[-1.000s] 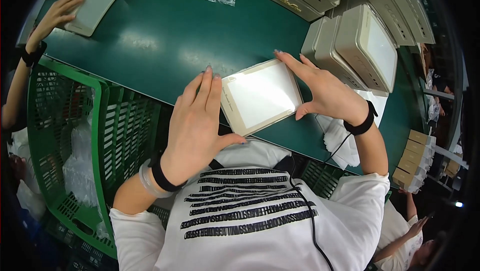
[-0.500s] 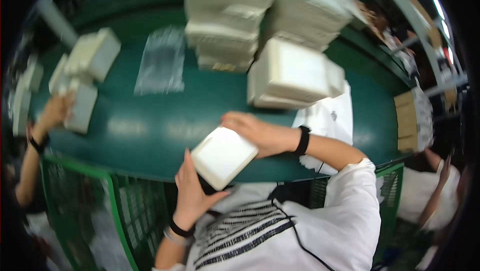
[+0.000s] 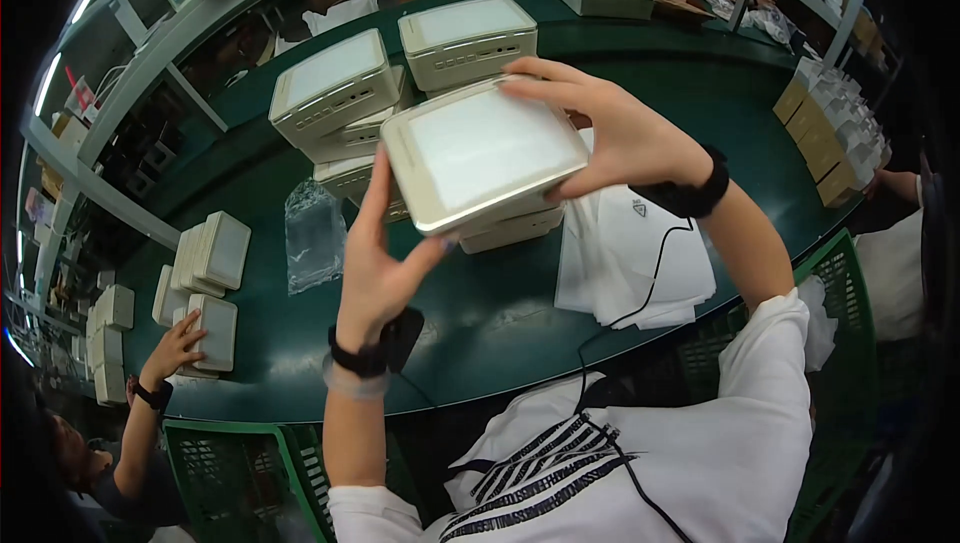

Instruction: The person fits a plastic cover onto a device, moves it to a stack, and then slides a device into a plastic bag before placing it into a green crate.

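Note:
Both of my hands hold a cream box-shaped electronic device with a white top panel and rounded corners, raised above the table in front of the stacks. My left hand grips its near left corner, the thumb along the lower edge. My right hand clasps the right end, fingers over the far edge and thumb at the near corner. Similar devices with ports on their sides are piled behind it, in a left stack and a right stack. Directly below the held one, another device is partly hidden.
A clear plastic bag lies left of the stacks, and white pouches lie at the right. At far left a co-worker's hand rests on a device. Brown boxes line the right edge. Green crates stand below the table.
Both hands have lifted the device from the table's front edge, up and away toward the stacks. The head view has shifted to show more of the far side.

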Available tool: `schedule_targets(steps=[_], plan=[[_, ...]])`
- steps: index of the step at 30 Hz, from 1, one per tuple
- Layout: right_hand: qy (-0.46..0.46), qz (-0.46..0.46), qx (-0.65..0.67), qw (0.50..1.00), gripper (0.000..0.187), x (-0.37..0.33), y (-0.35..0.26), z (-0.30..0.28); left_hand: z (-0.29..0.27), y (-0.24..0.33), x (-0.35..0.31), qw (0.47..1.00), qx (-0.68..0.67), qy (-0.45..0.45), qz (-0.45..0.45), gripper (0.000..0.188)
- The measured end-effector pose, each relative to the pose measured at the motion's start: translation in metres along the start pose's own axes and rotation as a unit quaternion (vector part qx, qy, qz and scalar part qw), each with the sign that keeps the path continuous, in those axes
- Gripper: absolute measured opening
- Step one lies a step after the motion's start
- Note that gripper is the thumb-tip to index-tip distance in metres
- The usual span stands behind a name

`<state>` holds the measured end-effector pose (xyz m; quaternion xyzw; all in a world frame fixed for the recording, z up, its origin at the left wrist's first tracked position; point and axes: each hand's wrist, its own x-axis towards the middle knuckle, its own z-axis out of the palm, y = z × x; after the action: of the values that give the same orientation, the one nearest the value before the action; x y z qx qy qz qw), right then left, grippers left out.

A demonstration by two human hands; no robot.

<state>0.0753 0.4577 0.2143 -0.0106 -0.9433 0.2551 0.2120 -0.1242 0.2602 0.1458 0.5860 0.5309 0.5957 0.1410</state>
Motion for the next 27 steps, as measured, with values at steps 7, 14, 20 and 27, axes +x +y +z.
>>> schedule_targets(steps=[7, 14, 20, 27], plan=[[-0.002, 0.125, 0.068, 0.990, 0.089, 0.001, 0.027, 0.028, 0.006, -0.050, -0.008, 0.994, 0.084, 0.011, -0.072, 0.073], [-0.129, 0.117, 0.244, 0.954, 0.101, -0.102, -0.053, -0.020, -0.149, -0.003, -0.096, 0.893, 0.381, -0.072, -0.229, 0.051], [-0.217, 0.164, 0.328, 0.905, 0.084, -0.095, -0.062, 0.046, -0.265, 0.019, -0.179, 0.639, 0.568, 0.019, -0.519, 0.056], [-0.195, 0.304, 0.609, 0.706, 0.071, 0.041, -0.153, 0.167, -0.289, 0.005, -0.233, 0.667, 0.498, 0.056, -0.552, 0.070]])
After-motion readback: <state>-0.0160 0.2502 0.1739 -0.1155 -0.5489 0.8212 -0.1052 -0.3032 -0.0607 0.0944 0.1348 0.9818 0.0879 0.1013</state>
